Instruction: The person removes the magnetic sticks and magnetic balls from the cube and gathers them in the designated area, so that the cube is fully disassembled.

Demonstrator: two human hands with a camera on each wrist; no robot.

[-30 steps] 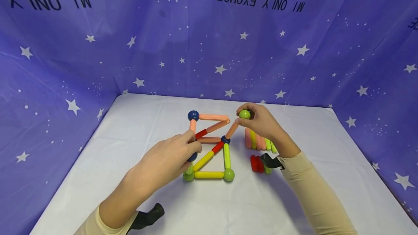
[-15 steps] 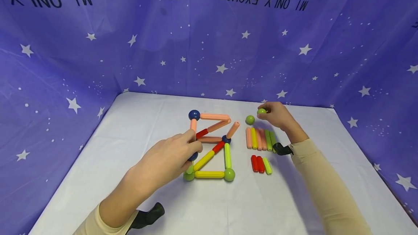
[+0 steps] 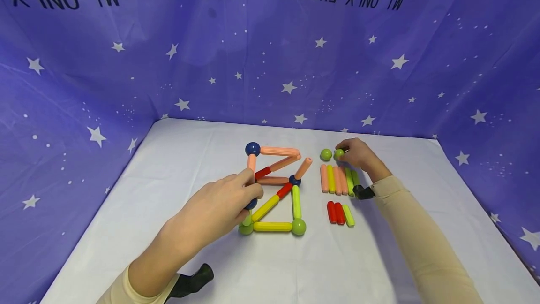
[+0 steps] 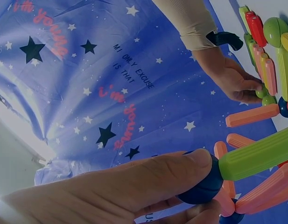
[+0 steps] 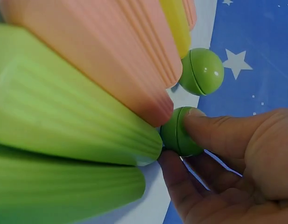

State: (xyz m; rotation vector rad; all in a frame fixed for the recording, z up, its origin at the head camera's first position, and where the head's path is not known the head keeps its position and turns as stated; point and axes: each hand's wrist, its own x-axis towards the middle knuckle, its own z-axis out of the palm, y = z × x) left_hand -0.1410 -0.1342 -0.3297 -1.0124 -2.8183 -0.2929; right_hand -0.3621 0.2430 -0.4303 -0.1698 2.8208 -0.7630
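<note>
In the head view, my left hand grips a dark blue ball on the left side of a stick-and-ball structure. The left wrist view has its thumb pressed on that blue ball, with a light green stick joined to it. My right hand pinches a green ball between thumb and fingers, at or just over the table. A second green ball lies beside it, a small gap apart. One pink stick slants up from a blue ball, its far end free.
Below the right hand lies a row of pink, yellow and green sticks. Nearer the front are two short red sticks and a short green stick. A purple star-patterned cloth rises behind the white table.
My right hand has moved right from the slanted pink stick's tip, then slightly lowered its green ball. Another green ball shows on the table from half a second ago. My left hand stays put.
</note>
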